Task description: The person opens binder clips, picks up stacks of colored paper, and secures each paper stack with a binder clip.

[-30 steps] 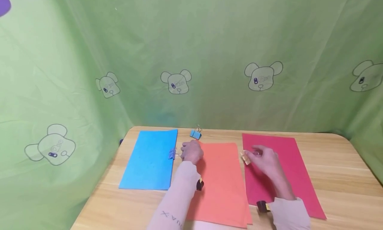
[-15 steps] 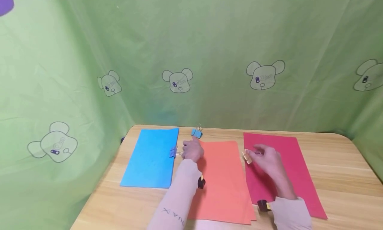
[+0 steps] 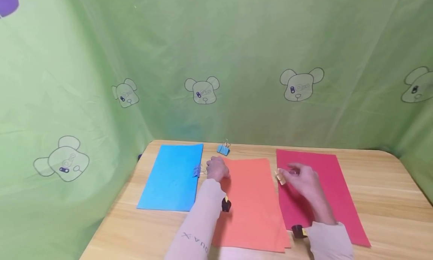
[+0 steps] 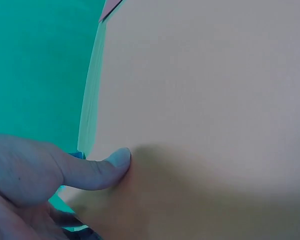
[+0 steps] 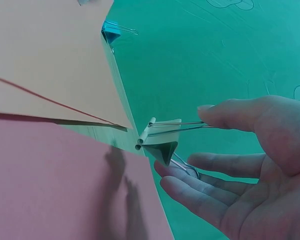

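Observation:
My left hand [image 3: 217,168] is at the far left corner of the orange paper stack [image 3: 250,207]. In the left wrist view its thumb [image 4: 97,172] lies on top of the paper, while the fingers curl at the edge, partly hidden. My right hand [image 3: 302,179] holds a yellow binder clip [image 3: 280,176] over the left edge of the red paper [image 3: 338,200]. The right wrist view shows the clip [image 5: 160,140] gripped by its wire handles, thumb on one and fingers at the other. Its mouth points toward the orange stack's right edge, apart from it.
Blue paper [image 3: 169,181] lies at the left with a purple binder clip [image 3: 197,171] on its right edge. A light blue binder clip [image 3: 223,149] stands near the back edge of the wooden table [image 3: 382,188]. A green curtain [image 3: 250,113] closes off the back and sides.
The left hand's extended index finger has drawn back in at the orange stack's corner. The right hand keeps its hold on the yellow binder clip, almost still. The head view has shifted slightly.

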`<control>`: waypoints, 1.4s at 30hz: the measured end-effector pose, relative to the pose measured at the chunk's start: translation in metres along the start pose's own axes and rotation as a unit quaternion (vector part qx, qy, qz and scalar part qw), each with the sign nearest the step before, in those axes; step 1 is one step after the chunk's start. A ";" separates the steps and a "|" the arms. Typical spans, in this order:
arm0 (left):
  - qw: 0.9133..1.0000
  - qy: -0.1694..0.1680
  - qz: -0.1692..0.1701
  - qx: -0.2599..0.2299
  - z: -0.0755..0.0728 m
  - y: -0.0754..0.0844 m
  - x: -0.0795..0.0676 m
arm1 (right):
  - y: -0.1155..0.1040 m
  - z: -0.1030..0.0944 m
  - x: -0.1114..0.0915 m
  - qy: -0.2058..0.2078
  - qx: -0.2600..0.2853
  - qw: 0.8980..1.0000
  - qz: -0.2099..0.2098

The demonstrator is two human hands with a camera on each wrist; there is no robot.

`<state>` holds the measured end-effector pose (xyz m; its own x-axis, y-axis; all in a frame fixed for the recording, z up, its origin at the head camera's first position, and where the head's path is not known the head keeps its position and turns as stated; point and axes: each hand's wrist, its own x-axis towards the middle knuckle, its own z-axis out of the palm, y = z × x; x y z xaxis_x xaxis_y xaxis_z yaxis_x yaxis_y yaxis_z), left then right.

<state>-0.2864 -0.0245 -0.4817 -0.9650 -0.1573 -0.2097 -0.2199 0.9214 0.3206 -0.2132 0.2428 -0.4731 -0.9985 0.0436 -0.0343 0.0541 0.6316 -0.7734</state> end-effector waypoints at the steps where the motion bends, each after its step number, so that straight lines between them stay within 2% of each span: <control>1: 1.000 0.001 0.002 0.001 0.000 0.000 0.000 | 0.000 -0.001 0.001 0.000 0.001 1.000 0.001; 3: 1.000 0.003 0.000 0.000 -0.001 0.000 -0.001 | 0.000 -0.002 0.002 0.000 0.005 1.000 0.001; 6: 1.000 0.008 -0.008 -0.029 -0.001 0.003 -0.002 | 0.000 -0.004 0.005 0.005 0.005 1.000 -0.002; 10: 0.997 0.030 -0.013 -0.063 0.006 0.007 -0.003 | 0.001 -0.005 0.006 0.014 -0.003 1.000 -0.009; 17: 0.995 0.096 0.027 0.010 0.024 0.013 -0.009 | 0.000 -0.005 0.008 0.017 -0.008 1.000 -0.007; 20: 0.993 0.106 0.043 0.013 0.025 0.014 -0.012 | 0.000 -0.005 0.009 0.017 -0.006 1.000 -0.003; 23: 0.993 0.098 0.063 -0.011 0.022 0.010 -0.013 | 0.000 -0.005 0.008 0.014 0.000 1.000 0.002; 27: 0.990 0.073 0.083 -0.089 0.015 0.000 -0.013 | 0.001 -0.004 0.008 0.013 0.001 1.000 0.003; 29: 0.987 0.065 0.083 -0.119 0.014 -0.006 -0.011 | 0.002 -0.003 0.008 0.012 0.002 1.000 0.003; 31: 0.986 0.064 0.082 -0.128 0.015 -0.010 -0.010 | 0.003 -0.003 0.008 0.013 0.003 1.000 0.003; 34: 0.991 0.064 0.070 -0.094 0.018 -0.009 -0.012 | 0.004 -0.002 0.008 0.014 0.003 1.000 0.002; 37: 0.994 0.081 0.073 -0.026 0.022 0.000 -0.017 | 0.007 -0.003 0.005 0.010 0.005 1.000 0.002; 42: 0.984 0.118 0.102 0.084 0.026 0.015 -0.023 | 0.011 -0.003 0.005 0.006 0.008 1.000 0.008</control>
<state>-0.2641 0.0019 -0.4964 -0.9973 -0.0233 0.0694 -0.0110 0.9850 0.1720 -0.2175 0.2528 -0.4801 -0.9973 0.0619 -0.0388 0.0689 0.6181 -0.7831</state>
